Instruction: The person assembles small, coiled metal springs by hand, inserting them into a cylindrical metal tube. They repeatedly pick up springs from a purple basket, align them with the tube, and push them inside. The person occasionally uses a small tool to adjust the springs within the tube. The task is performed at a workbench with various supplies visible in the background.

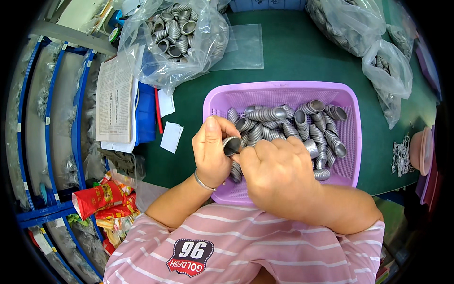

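While the left hand (210, 154) grips a metal ring (231, 146) over the left side of the purple basket (283, 85), the right hand (279, 170) curls close beside it, its hold hidden; a loose pinch could drop the ring among the metal pieces (267, 114) below.

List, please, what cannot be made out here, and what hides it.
Head view: whatever the right hand grips, if anything; its own back hides it.
Head view: outer side of the grey tube; the left hand covers most.
Head view: near floor of the purple basket; grey ribbed pieces and right hand cover it.
Head view: far part of the blue container; cut off by the top edge.
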Tool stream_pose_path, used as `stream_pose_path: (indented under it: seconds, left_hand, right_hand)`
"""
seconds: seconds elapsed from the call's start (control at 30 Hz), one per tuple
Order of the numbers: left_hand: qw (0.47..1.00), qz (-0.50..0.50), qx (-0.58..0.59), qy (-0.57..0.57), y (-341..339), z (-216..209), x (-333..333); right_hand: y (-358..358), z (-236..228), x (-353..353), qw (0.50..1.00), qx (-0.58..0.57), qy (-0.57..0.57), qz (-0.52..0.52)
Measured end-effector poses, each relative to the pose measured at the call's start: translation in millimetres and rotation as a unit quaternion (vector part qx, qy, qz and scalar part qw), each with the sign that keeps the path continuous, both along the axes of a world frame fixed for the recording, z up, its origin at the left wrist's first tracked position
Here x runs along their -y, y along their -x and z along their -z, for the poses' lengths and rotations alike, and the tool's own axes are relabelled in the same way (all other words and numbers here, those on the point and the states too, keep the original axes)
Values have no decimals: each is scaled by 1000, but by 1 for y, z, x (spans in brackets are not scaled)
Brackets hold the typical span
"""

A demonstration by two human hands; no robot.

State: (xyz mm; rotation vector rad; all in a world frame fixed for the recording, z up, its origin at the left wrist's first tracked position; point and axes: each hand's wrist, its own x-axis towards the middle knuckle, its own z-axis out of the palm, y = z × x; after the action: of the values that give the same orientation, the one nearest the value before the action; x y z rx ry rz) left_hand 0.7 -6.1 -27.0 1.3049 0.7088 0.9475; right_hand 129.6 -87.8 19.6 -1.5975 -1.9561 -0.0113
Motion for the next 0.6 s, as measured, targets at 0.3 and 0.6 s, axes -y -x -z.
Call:
stream_pose_path:
  seconds: [0.3,0.6]
  left_hand:
    - [989,86,98,75,8,-1,-4]
    - [985,131,65,88,5,-7,-5]
  right_hand:
    - [-19,8,-14,964,-218,117,-95]
    - [-37,-5,-19,951,-221,160,-146]
